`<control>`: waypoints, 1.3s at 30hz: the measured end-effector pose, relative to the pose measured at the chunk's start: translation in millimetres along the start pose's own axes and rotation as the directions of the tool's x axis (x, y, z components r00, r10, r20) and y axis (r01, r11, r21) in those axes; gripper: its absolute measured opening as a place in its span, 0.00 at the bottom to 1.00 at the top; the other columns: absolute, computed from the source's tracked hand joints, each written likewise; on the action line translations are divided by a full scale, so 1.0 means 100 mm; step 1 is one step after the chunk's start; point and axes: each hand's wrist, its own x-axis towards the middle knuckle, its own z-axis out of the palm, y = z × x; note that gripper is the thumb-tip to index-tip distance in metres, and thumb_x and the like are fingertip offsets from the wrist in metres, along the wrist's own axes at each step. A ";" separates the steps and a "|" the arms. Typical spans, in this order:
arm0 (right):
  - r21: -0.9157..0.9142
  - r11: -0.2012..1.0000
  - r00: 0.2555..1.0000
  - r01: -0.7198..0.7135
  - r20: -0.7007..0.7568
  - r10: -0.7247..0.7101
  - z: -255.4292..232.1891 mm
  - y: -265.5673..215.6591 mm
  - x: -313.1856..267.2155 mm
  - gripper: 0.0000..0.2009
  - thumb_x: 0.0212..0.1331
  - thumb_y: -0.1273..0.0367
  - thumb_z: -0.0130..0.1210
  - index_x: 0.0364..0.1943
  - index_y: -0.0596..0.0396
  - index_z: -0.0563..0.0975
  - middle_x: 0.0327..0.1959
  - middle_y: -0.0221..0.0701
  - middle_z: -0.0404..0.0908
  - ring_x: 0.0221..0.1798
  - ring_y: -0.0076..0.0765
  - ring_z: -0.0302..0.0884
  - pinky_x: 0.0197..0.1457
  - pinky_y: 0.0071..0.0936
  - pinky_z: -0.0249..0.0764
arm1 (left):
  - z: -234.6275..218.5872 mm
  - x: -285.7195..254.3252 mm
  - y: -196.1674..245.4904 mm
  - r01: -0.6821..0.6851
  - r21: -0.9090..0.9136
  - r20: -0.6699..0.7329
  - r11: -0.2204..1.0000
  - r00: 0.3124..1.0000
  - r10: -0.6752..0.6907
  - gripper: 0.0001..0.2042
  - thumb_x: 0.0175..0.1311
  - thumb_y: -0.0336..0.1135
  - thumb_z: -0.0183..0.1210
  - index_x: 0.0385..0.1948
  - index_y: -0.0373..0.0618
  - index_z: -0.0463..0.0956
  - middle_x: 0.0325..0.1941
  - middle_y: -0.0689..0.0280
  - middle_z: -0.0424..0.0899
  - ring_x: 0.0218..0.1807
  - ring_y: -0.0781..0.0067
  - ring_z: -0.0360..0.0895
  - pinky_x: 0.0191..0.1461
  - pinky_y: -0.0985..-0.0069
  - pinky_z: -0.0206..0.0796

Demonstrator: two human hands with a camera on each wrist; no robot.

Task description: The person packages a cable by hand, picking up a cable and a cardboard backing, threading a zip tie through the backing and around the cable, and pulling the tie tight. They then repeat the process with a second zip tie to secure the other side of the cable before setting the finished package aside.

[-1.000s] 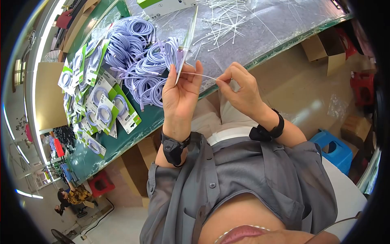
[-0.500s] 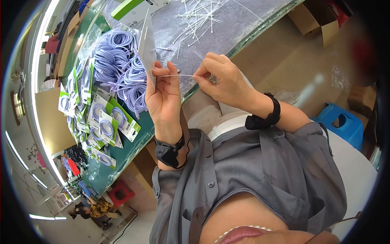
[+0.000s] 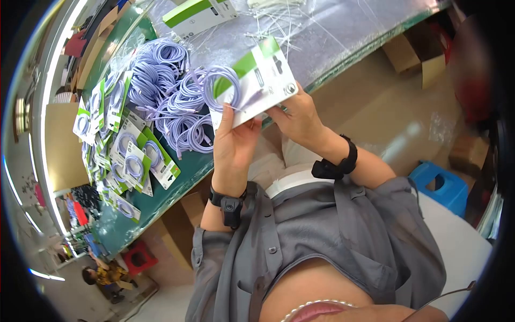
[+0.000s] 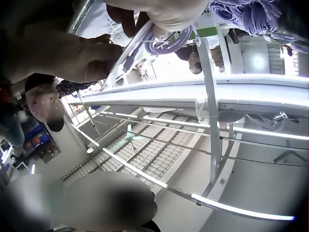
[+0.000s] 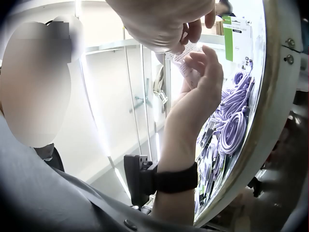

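A white and green card (image 3: 268, 80) with a coiled lilac cable (image 3: 221, 88) on its left part is held between both hands, its printed face showing in the head view. The left hand (image 3: 234, 150) grips the card's lower left edge, thumb on the front beside the coil. At the card's right end, the right hand (image 3: 300, 118) pinches the lower edge, most fingertips hidden behind it. In the left wrist view the coil (image 4: 166, 43) hangs by the left hand (image 4: 169, 12). The right wrist view shows the left hand (image 5: 205, 67) behind the card's partly visible back.
Loose lilac cable coils (image 3: 155, 70) lie left of the hands, beside a pile of carded cables (image 3: 131, 161). White ties (image 3: 279, 24) and a green and white box (image 3: 198, 16) are at the table's far side. A blue stool (image 3: 440, 188) stands right.
The card, edge-on before, has turned its printed face to the head camera. The right hand, which pinched a thin white tie away from the card, now holds the card's right end.
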 end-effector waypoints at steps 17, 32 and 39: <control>0.347 0.779 0.853 -0.522 0.189 0.487 0.07 0.19 -0.46 0.13 0.55 0.79 0.57 0.45 0.61 0.76 0.42 0.33 0.80 0.46 0.27 0.76 0.49 0.26 0.73 | 0.11 -0.17 -0.17 -0.131 0.228 -0.045 0.965 0.988 0.145 0.15 0.67 0.33 0.54 0.54 0.49 0.67 0.52 0.66 0.76 0.55 0.70 0.73 0.56 0.67 0.68; -0.391 0.866 0.913 0.312 0.376 -0.159 -0.43 -0.40 0.07 0.16 0.47 0.75 0.57 0.44 0.49 0.77 0.46 0.29 0.73 0.42 0.37 0.69 0.47 0.32 0.68 | 0.12 -0.19 -0.15 -0.296 0.378 0.096 0.877 0.955 0.280 0.17 0.66 0.29 0.54 0.55 0.44 0.65 0.53 0.64 0.75 0.54 0.69 0.75 0.56 0.69 0.70; -0.350 0.837 0.832 0.421 0.516 -0.203 -0.44 -0.37 0.30 0.16 0.47 0.72 0.56 0.44 0.49 0.77 0.52 0.27 0.69 0.46 0.36 0.67 0.50 0.33 0.66 | 0.08 -0.26 -0.12 -0.273 0.362 0.091 0.891 0.962 0.258 0.19 0.64 0.27 0.56 0.56 0.42 0.64 0.52 0.61 0.75 0.52 0.68 0.76 0.54 0.68 0.73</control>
